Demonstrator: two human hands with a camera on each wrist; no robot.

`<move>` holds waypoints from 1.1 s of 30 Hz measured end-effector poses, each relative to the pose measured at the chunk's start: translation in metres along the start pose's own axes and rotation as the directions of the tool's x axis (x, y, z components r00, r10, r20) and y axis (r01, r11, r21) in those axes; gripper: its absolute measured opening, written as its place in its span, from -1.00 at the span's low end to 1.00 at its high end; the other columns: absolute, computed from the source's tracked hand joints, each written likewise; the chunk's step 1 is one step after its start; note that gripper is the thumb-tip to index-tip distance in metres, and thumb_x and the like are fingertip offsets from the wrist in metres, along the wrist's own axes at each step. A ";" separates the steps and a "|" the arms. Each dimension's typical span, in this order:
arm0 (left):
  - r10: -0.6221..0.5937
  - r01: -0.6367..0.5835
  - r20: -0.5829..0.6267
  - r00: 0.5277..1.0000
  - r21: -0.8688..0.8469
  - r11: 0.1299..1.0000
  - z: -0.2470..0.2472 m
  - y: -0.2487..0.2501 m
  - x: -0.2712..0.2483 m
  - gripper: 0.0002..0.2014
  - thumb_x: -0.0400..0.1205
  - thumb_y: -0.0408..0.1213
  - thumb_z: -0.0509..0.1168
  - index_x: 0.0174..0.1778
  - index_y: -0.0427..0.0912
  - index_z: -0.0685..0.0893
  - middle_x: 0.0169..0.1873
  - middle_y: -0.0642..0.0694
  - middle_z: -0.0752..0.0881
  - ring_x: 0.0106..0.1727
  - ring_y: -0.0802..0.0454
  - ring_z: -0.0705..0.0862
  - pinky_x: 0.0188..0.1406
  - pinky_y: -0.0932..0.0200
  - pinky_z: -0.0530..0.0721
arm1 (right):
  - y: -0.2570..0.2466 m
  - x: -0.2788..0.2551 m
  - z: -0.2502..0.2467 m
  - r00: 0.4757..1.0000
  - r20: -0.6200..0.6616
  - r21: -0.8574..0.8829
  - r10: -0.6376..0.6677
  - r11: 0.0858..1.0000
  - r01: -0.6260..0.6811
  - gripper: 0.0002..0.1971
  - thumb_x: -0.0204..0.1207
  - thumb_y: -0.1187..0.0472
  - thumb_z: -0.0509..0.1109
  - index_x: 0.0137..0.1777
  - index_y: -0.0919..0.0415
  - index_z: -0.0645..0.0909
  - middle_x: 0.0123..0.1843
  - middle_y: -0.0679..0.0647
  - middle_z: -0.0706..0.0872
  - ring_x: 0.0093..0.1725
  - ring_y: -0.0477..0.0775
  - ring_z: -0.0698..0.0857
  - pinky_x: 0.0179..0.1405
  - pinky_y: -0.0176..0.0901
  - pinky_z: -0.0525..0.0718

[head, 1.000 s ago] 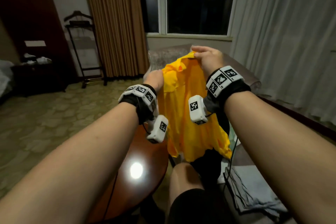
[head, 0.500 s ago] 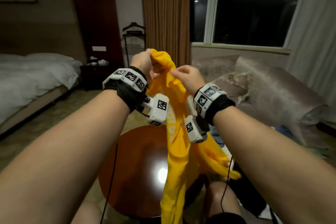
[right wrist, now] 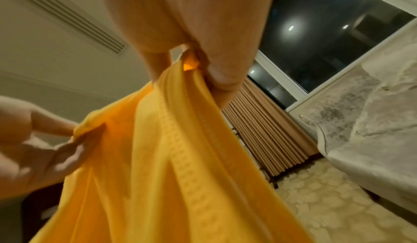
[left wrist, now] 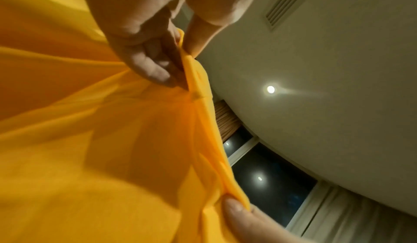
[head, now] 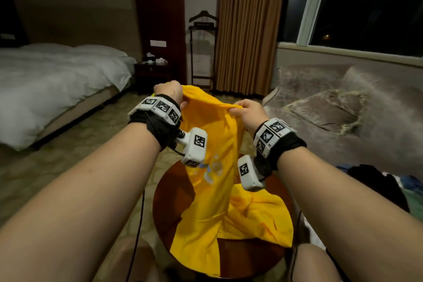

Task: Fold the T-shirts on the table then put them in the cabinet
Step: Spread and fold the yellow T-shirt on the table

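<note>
A yellow T-shirt (head: 219,190) with a small print on its chest hangs from both hands over a round wooden table (head: 174,194). Its lower part lies crumpled on the tabletop. My left hand (head: 170,94) pinches the top edge of the shirt at the upper left, and my right hand (head: 248,110) pinches the same edge a little to the right and lower. In the left wrist view the left fingers (left wrist: 158,68) curl on the yellow shirt (left wrist: 101,157). The right wrist view has thumb and fingers (right wrist: 223,75) clamped on a ribbed hem of the shirt (right wrist: 176,157).
A bed (head: 57,80) with white covers stands at the left. A grey sofa (head: 343,110) with a cushion runs along the right, with dark clothes (head: 377,181) piled by its near end. A valet stand (head: 202,52) and brown curtains (head: 247,30) are behind the table.
The hands, close together half a second ago, have moved apart and lower, spreading the shirt's top edge. The shirt's lower part now rests on the table. The view has turned left.
</note>
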State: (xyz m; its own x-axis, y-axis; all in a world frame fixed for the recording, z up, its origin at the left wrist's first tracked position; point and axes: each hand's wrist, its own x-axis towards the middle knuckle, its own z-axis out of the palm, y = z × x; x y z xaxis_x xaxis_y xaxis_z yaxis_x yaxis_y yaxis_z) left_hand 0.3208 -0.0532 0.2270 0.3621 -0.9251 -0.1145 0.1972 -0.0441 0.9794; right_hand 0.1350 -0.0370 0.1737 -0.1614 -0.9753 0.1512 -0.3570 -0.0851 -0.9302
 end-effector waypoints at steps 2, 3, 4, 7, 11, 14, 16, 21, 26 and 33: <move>0.061 -0.066 0.041 0.997 0.107 0.992 0.000 -0.015 0.008 -0.61 0.69 -0.46 0.02 0.41 -0.15 0.50 0.32 -0.28 0.57 0.08 -0.14 0.61 -0.39 0.14 0.65 | 0.009 0.007 0.003 0.999 0.028 0.060 0.044 0.997 -0.046 -0.91 0.47 0.32 0.46 -0.20 0.12 0.65 -0.24 0.11 0.72 -0.16 0.15 0.67 0.00 0.10 0.67; 0.069 -0.080 0.082 0.994 0.133 0.988 0.001 -0.023 0.012 -0.60 0.69 -0.48 0.00 0.37 -0.13 0.55 0.30 -0.28 0.58 0.01 -0.11 0.60 -0.44 0.17 0.59 | 0.013 0.011 0.004 0.997 0.040 0.101 0.065 0.993 -0.069 -0.91 0.46 0.33 0.46 -0.20 0.14 0.68 -0.23 0.14 0.74 -0.14 0.19 0.69 0.08 0.18 0.67; 0.046 -0.071 0.144 0.988 0.174 0.982 0.002 -0.029 0.015 -0.62 0.69 -0.47 0.02 0.35 -0.16 0.58 0.24 -0.27 0.62 -0.08 -0.06 0.60 -0.40 0.17 0.58 | 0.018 0.014 0.005 0.995 0.049 0.138 0.082 0.987 -0.088 -0.92 0.46 0.34 0.45 -0.22 0.16 0.70 -0.25 0.15 0.76 -0.15 0.21 0.71 0.10 0.23 0.67; -0.004 -0.088 0.263 0.965 0.336 0.938 0.004 -0.051 0.022 -0.70 0.65 -0.27 0.31 0.28 -0.30 0.62 -0.08 -0.16 0.67 -0.18 -0.01 0.63 -0.10 0.08 0.64 | 0.029 0.020 0.005 0.992 0.061 0.211 0.112 0.970 -0.122 -0.90 0.51 0.34 0.42 -0.21 0.21 0.73 -0.30 0.17 0.78 -0.24 0.21 0.72 0.04 0.22 0.70; -0.050 -0.174 0.354 0.934 0.572 0.802 0.005 -0.071 0.028 -0.19 0.45 0.05 0.51 0.54 -0.23 0.38 0.28 -0.21 0.61 0.21 -0.10 0.65 0.27 -0.07 0.65 | 0.035 0.025 0.010 0.991 0.061 0.207 0.115 0.970 -0.125 -0.89 0.53 0.29 0.40 -0.05 0.18 0.76 -0.09 0.27 0.79 -0.10 0.26 0.75 0.05 0.17 0.73; -0.057 -0.213 0.415 0.908 0.574 0.791 0.007 -0.078 0.030 0.01 0.32 0.18 0.55 0.63 0.05 0.18 0.51 -0.18 0.40 0.41 -0.17 0.52 0.34 -0.16 0.58 | 0.033 0.027 0.014 0.988 0.044 0.240 0.145 0.959 -0.152 -0.80 0.56 0.37 0.33 0.04 0.09 0.70 -0.04 0.20 0.70 -0.15 0.17 0.69 -0.30 -0.07 0.72; 0.021 -0.281 0.431 0.902 0.550 0.786 0.010 -0.083 0.028 -0.14 0.32 0.17 0.55 0.49 0.01 0.37 0.36 -0.17 0.52 0.29 -0.13 0.60 0.23 -0.03 0.64 | 0.029 0.027 0.017 0.986 0.065 0.285 0.151 0.944 -0.163 -0.72 0.59 0.45 0.24 -0.08 0.05 0.65 -0.08 0.18 0.61 -0.20 0.10 0.63 -0.50 -0.22 0.67; 0.078 -0.413 0.539 0.838 0.535 0.737 0.020 -0.093 0.016 -0.60 0.42 0.00 0.54 0.02 -0.17 0.69 -0.16 -0.02 0.72 -0.14 0.06 0.69 -0.07 0.13 0.68 | 0.017 0.024 0.022 0.984 0.109 0.410 0.140 0.895 -0.173 -0.70 0.56 0.52 0.16 -0.16 0.17 0.62 -0.18 0.16 0.58 -0.23 0.04 0.61 -0.47 -0.31 0.67; 0.180 -0.456 0.521 0.834 0.469 0.756 0.028 -0.097 0.012 -0.74 0.50 -0.16 0.51 0.00 -0.18 0.68 -0.15 -0.09 0.73 -0.10 0.03 0.71 0.07 0.04 0.72 | 0.012 0.019 0.017 0.982 0.121 0.533 0.142 0.826 -0.185 -0.77 0.59 0.47 0.18 0.01 0.24 0.64 -0.13 0.18 0.59 -0.22 0.07 0.63 -0.51 -0.38 0.67; 0.207 -0.492 0.519 0.829 0.500 0.713 0.038 -0.095 0.004 -0.73 0.50 -0.12 0.49 0.06 -0.12 0.71 -0.09 -0.06 0.77 -0.04 0.03 0.74 0.07 0.05 0.72 | 0.014 0.007 0.007 0.987 0.158 0.490 0.033 0.865 -0.108 -0.85 0.48 0.45 0.31 -0.03 0.25 0.59 -0.10 0.09 0.65 -0.14 -0.04 0.67 -0.12 -0.30 0.67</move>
State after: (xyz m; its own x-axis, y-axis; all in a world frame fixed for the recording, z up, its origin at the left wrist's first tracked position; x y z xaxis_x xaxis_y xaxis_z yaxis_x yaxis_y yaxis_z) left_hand 0.2690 -0.0671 0.1397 -0.1318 -0.9720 0.1947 -0.4934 0.2346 0.8376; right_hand 0.1351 -0.0462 0.1595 -0.0255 -0.9975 0.0654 0.1599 -0.0686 -0.9847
